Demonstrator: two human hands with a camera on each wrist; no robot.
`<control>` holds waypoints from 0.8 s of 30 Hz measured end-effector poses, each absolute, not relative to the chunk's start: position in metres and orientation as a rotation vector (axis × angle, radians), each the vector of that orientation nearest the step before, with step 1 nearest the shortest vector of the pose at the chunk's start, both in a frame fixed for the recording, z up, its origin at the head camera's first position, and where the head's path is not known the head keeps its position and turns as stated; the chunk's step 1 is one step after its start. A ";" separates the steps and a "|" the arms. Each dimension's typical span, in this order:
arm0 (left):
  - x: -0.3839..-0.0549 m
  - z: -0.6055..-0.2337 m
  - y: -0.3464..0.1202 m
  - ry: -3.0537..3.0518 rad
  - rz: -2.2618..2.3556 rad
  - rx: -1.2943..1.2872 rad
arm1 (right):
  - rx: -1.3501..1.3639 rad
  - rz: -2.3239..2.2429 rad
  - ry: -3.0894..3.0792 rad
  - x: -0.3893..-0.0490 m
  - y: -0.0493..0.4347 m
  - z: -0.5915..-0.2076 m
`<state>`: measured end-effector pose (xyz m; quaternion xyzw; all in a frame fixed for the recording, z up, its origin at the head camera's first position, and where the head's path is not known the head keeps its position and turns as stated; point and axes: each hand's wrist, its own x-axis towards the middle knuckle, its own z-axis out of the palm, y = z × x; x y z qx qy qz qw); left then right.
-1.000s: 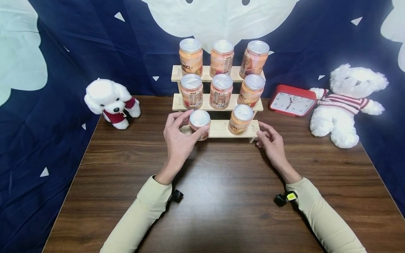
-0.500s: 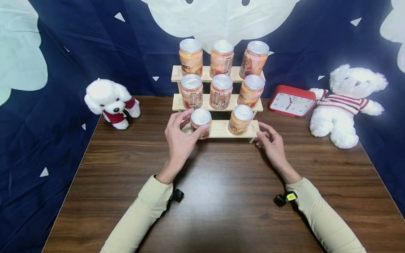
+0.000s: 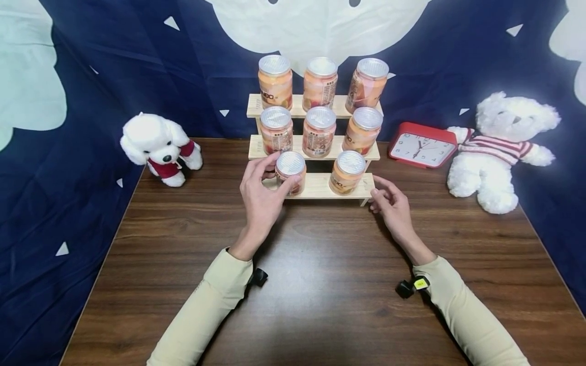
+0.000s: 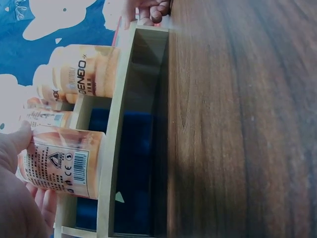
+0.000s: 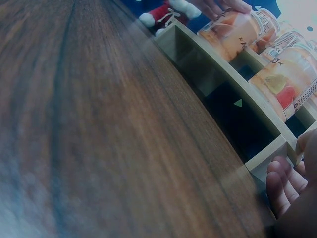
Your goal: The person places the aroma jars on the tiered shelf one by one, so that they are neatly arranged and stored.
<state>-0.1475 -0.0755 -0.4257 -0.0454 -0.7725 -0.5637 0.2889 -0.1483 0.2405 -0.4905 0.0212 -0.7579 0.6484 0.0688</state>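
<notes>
My left hand [image 3: 261,195] grips a jar [image 3: 291,165] of orange contents with a ribbed silver lid, thumb in front and fingers behind. The jar stands upright at the left of the lowest step of a three-tier wooden display stand [image 3: 316,189]. In the left wrist view that jar [image 4: 67,166] has its base on the board and its barcode label showing. My right hand [image 3: 392,207] holds the right end of the lowest step between thumb and fingers. A second jar [image 3: 346,175] stands near that end, with a gap between the two jars.
Several similar jars [image 3: 320,133] fill the middle and top steps. A white plush dog [image 3: 157,147] sits at left. To the right are a red clock [image 3: 423,146] and a white plush bear [image 3: 499,152]. Brown wooden tabletop [image 3: 311,295] lies in front; a blue curtain [image 3: 114,66] hangs behind.
My left hand has moved the jar slightly back and right, from the front edge onto the lowest step. My right hand has stayed at the stand's right end.
</notes>
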 end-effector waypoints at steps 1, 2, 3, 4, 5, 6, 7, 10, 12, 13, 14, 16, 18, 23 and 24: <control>-0.148 -0.426 -0.076 -2.057 -1.510 -0.122 | 0.068 1.954 -2.283 -0.148 0.240 -0.490; -0.148 -0.426 -0.076 -2.051 -1.517 -0.121 | 0.066 1.959 -2.280 -0.148 0.239 -0.490; -0.148 -0.427 -0.076 -2.046 -1.521 -0.121 | 0.065 1.963 -2.277 -0.149 0.239 -0.490; -0.149 -0.427 -0.076 -2.042 -1.525 -0.120 | 0.063 1.966 -2.276 -0.149 0.238 -0.490; -0.149 -0.428 -0.077 -2.036 -1.529 -0.119 | 0.062 1.968 -2.275 -0.149 0.238 -0.490; -0.149 -0.429 -0.077 -2.030 -1.530 -0.119 | 0.061 1.970 -2.275 -0.149 0.238 -0.490; -0.149 -0.430 -0.077 -2.024 -1.530 -0.117 | 0.057 1.971 -2.275 -0.149 0.237 -0.490; -0.150 -0.431 -0.078 -2.015 -1.527 -0.118 | 0.049 1.969 -2.279 -0.149 0.237 -0.490; -0.150 -0.432 -0.078 -2.012 -1.522 -0.127 | 0.043 1.974 -2.277 -0.149 0.236 -0.490; -0.150 -0.432 -0.078 -2.013 -1.522 -0.134 | 0.041 1.974 -2.277 -0.149 0.236 -0.489; -0.150 -0.432 -0.079 -2.013 -1.526 -0.140 | 0.038 1.974 -2.276 -0.149 0.236 -0.489; -0.148 -0.432 -0.081 -2.018 -1.530 -0.149 | 0.038 1.976 -2.273 -0.149 0.236 -0.489; -0.146 -0.433 -0.083 -2.027 -1.532 -0.152 | 0.040 1.978 -2.274 -0.149 0.235 -0.489; -0.138 -0.436 -0.096 -2.052 -1.527 -0.175 | 0.035 1.989 -2.264 -0.148 0.237 -0.491; -0.137 -0.436 -0.099 -2.058 -1.524 -0.182 | 0.031 1.990 -2.258 -0.148 0.237 -0.492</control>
